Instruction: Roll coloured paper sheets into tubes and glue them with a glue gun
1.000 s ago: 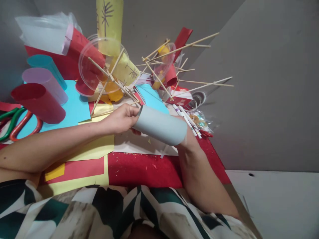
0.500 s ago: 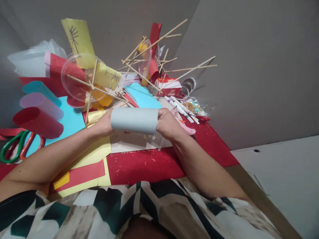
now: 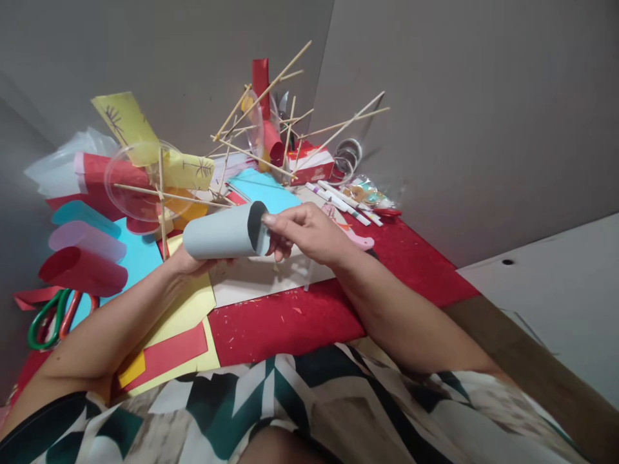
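Note:
A grey-blue paper tube (image 3: 220, 233) lies level between my hands, its right end turned partly toward me so the dark inside shows. My left hand (image 3: 191, 259) supports it from below and behind at the left end; most of those fingers are hidden by the tube. With thumb and fingertips my right hand (image 3: 304, 231) pinches the rim at the open right end. Beneath the tube is a light grey sheet (image 3: 242, 290) on the red cloth (image 3: 280, 338).
Red, purple and blue paper tubes (image 3: 84, 270) lie at left beside green- and orange-handled scissors (image 3: 53, 319). Stick frames with plastic discs (image 3: 128, 183) stand behind. Markers (image 3: 343, 203), a red-and-white box (image 3: 309, 166) and rolls of tape (image 3: 348, 158) sit at the back right, near the wall.
The tube has tilted, swinging its right end toward me. My right hand has moved from holding that end from outside to pinching its rim. The camera view has shifted slightly.

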The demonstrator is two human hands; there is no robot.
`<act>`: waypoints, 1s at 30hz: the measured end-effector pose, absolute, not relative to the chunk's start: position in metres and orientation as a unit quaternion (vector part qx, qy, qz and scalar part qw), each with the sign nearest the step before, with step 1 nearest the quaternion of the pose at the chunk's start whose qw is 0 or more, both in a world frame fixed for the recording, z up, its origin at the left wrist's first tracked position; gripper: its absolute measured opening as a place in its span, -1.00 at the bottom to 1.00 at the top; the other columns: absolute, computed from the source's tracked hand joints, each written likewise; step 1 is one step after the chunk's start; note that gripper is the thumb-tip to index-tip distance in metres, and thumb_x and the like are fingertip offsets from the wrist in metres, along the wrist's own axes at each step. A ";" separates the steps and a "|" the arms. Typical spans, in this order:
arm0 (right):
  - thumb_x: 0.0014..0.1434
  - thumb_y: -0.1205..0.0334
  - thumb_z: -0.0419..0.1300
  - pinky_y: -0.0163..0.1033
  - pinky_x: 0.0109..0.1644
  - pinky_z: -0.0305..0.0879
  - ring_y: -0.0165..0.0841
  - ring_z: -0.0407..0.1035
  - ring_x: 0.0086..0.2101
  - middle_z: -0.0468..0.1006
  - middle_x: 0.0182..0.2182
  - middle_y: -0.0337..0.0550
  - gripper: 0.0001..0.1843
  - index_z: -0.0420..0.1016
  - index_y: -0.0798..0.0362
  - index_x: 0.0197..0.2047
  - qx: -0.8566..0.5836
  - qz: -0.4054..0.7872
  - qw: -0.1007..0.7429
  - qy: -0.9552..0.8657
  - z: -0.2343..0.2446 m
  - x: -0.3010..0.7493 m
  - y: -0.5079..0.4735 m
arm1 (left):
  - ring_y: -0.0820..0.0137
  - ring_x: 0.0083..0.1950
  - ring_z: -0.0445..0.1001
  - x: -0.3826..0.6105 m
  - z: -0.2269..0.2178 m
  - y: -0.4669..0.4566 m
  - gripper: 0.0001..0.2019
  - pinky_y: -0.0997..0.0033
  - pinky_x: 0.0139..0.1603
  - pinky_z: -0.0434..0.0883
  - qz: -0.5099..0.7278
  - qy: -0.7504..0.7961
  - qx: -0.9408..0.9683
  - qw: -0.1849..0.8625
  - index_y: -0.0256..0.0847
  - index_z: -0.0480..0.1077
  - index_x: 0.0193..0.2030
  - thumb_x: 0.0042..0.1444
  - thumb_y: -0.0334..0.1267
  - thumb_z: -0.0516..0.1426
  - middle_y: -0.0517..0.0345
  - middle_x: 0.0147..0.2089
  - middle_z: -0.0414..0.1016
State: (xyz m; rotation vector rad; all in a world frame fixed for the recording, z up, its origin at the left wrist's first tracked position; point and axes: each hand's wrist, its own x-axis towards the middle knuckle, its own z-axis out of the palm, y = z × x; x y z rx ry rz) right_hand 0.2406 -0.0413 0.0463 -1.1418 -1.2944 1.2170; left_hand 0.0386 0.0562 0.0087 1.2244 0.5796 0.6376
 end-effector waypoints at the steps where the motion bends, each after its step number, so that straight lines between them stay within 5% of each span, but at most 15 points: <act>1: -0.07 -0.27 0.38 -0.43 -0.59 0.26 -0.52 0.35 -0.69 0.49 -0.73 -0.22 -0.43 0.51 0.11 -0.64 -0.469 0.507 0.485 -0.537 0.046 0.241 -0.041 | 0.39 -0.47 0.52 0.038 0.008 0.056 -0.39 0.52 -0.57 0.44 0.286 0.259 0.559 0.734 -0.14 0.52 0.01 -0.20 0.00 0.46 0.17 -0.33 0.62; 7: 0.03 0.03 0.31 -0.43 -0.59 0.25 -0.52 0.34 -0.69 0.49 -0.72 -0.25 -0.63 0.46 0.10 -0.64 -0.463 0.511 0.485 -0.537 0.040 0.238 -0.039 | 0.38 -0.50 0.48 0.039 0.006 0.054 -0.32 0.46 -0.59 0.41 0.288 0.251 0.607 0.697 -0.20 0.52 0.09 -0.17 0.09 0.42 0.06 -0.34 0.61; 12: 0.08 0.42 0.13 -0.49 -0.58 0.12 -0.58 0.29 -0.68 0.42 -0.75 -0.30 -0.65 0.39 0.10 -0.71 -0.551 0.351 0.484 -0.582 0.039 0.233 -0.045 | 0.27 -0.32 0.59 0.040 0.004 0.055 -0.26 0.45 -0.50 0.47 0.292 0.264 0.615 0.684 -0.17 0.49 0.13 -0.22 0.05 0.45 -0.03 -0.10 0.64; 15: 0.11 0.33 0.22 -0.48 -0.58 0.16 -0.57 0.30 -0.69 0.43 -0.75 -0.28 -0.64 0.44 0.11 -0.70 -0.545 0.409 0.455 -0.574 0.044 0.239 -0.044 | 0.30 -0.39 0.58 0.038 0.000 0.059 -0.34 0.43 -0.48 0.51 0.285 0.261 0.603 0.698 -0.21 0.53 0.02 -0.24 0.01 0.47 -0.01 -0.18 0.65; 19: -0.02 -0.20 0.40 -0.43 -0.61 0.25 -0.46 0.43 -0.64 0.57 -0.64 -0.14 -0.49 0.53 0.13 -0.57 -0.499 0.523 0.463 -0.513 0.050 0.252 -0.040 | 0.37 -0.47 0.55 0.036 -0.004 0.062 -0.44 0.47 -0.52 0.49 0.318 0.221 0.590 0.709 -0.15 0.55 -0.04 -0.20 -0.02 0.48 0.10 -0.28 0.65; 21: -0.10 -0.28 0.42 -0.43 -0.61 0.27 -0.43 0.47 -0.61 0.60 -0.60 -0.12 -0.43 0.53 0.14 -0.54 -0.485 0.534 0.467 -0.511 0.050 0.254 -0.039 | 0.39 -0.46 0.56 0.037 -0.002 0.061 -0.49 0.49 -0.52 0.50 0.331 0.203 0.584 0.712 -0.14 0.56 -0.06 -0.18 -0.03 0.48 0.14 -0.28 0.66; 30: -0.03 0.16 0.38 -0.46 -0.63 0.23 -0.52 0.34 -0.71 0.48 -0.76 -0.23 -0.68 0.46 0.12 -0.66 -0.511 0.542 0.439 -0.503 0.034 0.235 -0.034 | 0.37 -0.45 0.57 0.037 0.006 0.059 -0.48 0.53 -0.59 0.43 0.238 0.246 0.610 0.715 -0.18 0.56 0.11 0.00 -0.06 0.38 0.07 -0.22 0.68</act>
